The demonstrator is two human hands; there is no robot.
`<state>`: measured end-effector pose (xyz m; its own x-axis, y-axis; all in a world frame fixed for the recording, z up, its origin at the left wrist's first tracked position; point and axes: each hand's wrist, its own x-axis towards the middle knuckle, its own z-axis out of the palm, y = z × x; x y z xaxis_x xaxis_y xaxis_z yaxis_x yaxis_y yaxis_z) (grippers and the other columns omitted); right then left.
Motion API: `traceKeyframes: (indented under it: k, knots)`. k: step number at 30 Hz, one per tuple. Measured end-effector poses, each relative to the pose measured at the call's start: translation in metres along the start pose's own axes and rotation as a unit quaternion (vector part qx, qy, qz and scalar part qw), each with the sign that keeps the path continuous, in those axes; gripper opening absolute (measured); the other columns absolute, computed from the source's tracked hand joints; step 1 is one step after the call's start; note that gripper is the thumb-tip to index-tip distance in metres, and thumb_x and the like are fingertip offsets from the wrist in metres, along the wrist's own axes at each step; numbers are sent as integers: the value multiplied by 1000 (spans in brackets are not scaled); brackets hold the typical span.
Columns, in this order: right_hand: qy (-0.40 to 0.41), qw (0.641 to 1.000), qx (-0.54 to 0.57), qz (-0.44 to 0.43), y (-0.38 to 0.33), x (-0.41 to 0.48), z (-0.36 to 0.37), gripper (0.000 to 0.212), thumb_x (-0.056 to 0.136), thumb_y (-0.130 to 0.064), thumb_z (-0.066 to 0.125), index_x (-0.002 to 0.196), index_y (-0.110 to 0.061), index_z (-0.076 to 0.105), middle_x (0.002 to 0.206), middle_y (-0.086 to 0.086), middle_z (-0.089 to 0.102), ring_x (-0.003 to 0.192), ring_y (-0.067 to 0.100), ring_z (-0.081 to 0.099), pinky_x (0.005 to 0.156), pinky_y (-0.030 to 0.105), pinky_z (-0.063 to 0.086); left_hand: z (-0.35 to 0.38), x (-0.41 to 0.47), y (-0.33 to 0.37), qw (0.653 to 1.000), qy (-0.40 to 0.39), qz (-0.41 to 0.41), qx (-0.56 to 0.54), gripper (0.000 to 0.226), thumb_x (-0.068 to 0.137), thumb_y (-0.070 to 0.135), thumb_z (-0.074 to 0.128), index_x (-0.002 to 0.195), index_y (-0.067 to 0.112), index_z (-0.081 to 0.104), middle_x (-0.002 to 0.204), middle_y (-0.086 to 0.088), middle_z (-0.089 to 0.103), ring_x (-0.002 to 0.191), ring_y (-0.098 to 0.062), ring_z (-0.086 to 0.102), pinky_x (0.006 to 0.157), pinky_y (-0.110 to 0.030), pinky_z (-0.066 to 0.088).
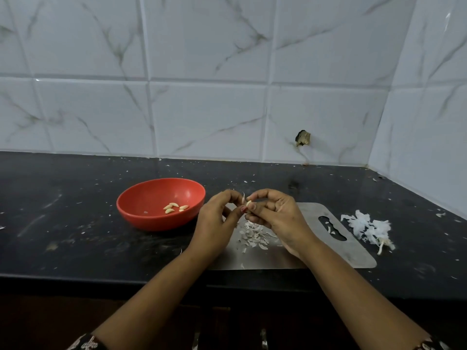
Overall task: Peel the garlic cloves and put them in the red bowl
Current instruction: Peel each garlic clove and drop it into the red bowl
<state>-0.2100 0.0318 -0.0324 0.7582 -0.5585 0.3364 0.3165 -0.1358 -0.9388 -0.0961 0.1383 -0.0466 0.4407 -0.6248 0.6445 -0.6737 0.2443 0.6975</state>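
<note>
Peeling is the step in hand. Both hands meet above the near edge of the steel cutting board (pixel 353 251), just right of the red bowl (pixel 141 213). The right hand (pixel 275 210) has its fingers curled, with thumb and forefinger pinching a single garlic clove (pixel 249 203), whose pale tip shows between the fingertips. The left hand (pixel 217 218) is curled too, and its fingertips pinch a thin strip of skin (pixel 243 198) that stands up from the clove. How much skin is left on the clove I cannot tell, since the fingers cover most of it.

A few peeled cloves (pixel 174 207) lie on the bowl's floor. Loose peelings (pixel 252 234) are heaped on the board under the hands, and a larger clump of papery husk (pixel 366 228) sits on the dark tabletop (pixel 75 236) beyond the board's right end.

The next move, as I judge it, is to pull the strip clear and drop it on the heap, then check the clove for remaining skin. Once bare, the clove needs only a short carry leftward over the bowl's rim and a release.
</note>
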Motion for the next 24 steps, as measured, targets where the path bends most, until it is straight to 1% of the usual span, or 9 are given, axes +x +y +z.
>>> traceKeyframes:
  k: [2, 6, 8, 12, 14, 17, 19, 22, 24]
  knots:
    - [-3, 1000, -1, 0, 0, 0, 0, 12, 86, -2, 65, 97, -4, 67, 81, 12, 73, 69, 15, 69, 66, 21, 57, 1, 0, -1, 1000, -9, 8, 14, 16, 90, 15, 62, 86, 29, 57, 87, 14, 58, 67, -6, 54, 57, -22, 47]
    - [-5, 1000, 4, -1, 0, 0, 2, 9, 87, -3, 64, 95, -6, 66, 81, 9, 73, 69, 14, 68, 66, 21, 56, 2, 1, -2, 998, -12, 37, 49, 11, 92, 14, 60, 89, 25, 57, 88, 13, 54, 73, -3, 51, 64, -15, 43]
    - [7, 1000, 19, -1, 0, 1, 2, 7, 88, -6, 63, 94, -9, 64, 81, 8, 72, 71, 14, 67, 67, 22, 56, 3, 1, -4, 996, -21, 42, 78, 11, 94, 16, 57, 90, 26, 55, 88, 14, 51, 77, -1, 49, 68, -19, 42]
    - [39, 998, 35, 23, -1, 3, -2, 4, 93, -9, 59, 97, -10, 59, 95, 11, 73, 70, 14, 65, 63, 24, 55, 2, 1, -5, 996, -8, -9, 85, 13, 94, 12, 57, 86, 22, 53, 80, 12, 58, 67, 1, 54, 62, -16, 42]
    - [38, 998, 42, 29, -1, 3, -3, 4, 95, -8, 56, 98, -11, 57, 100, 12, 73, 71, 14, 64, 62, 23, 54, 0, 1, -7, 993, 11, -43, 111, 13, 91, 13, 63, 84, 22, 55, 79, 12, 61, 62, -2, 57, 61, -20, 47]
    - [44, 997, 63, 29, 1, 3, -5, 11, 97, -2, 52, 102, -11, 58, 95, 13, 73, 72, 13, 65, 65, 23, 55, -5, -1, -10, 978, 41, -73, 192, 8, 87, 13, 68, 88, 18, 62, 83, 11, 65, 73, -7, 61, 71, -27, 51]
    - [45, 996, 66, 25, 2, 4, -6, 14, 96, 0, 52, 99, -9, 61, 93, 13, 73, 75, 13, 67, 68, 22, 56, -10, 0, -10, 963, 33, -92, 250, 10, 89, 9, 64, 96, 16, 66, 91, 4, 69, 82, -12, 63, 77, -30, 53]
    - [44, 998, 41, 20, 4, 6, -6, 12, 91, 2, 59, 95, -7, 65, 92, 13, 73, 78, 14, 69, 71, 22, 56, -14, 3, -3, 932, -36, -121, 340, 26, 91, 3, 54, 108, 18, 65, 106, 0, 68, 94, -15, 63, 83, -29, 53]
    - [48, 999, 5, 15, 5, 10, -5, 14, 89, 2, 62, 98, -8, 65, 90, 12, 74, 78, 14, 69, 71, 22, 56, -15, 3, 5, 910, -82, -136, 384, 30, 92, 3, 52, 115, 20, 61, 112, -1, 65, 98, -16, 62, 81, -27, 51]
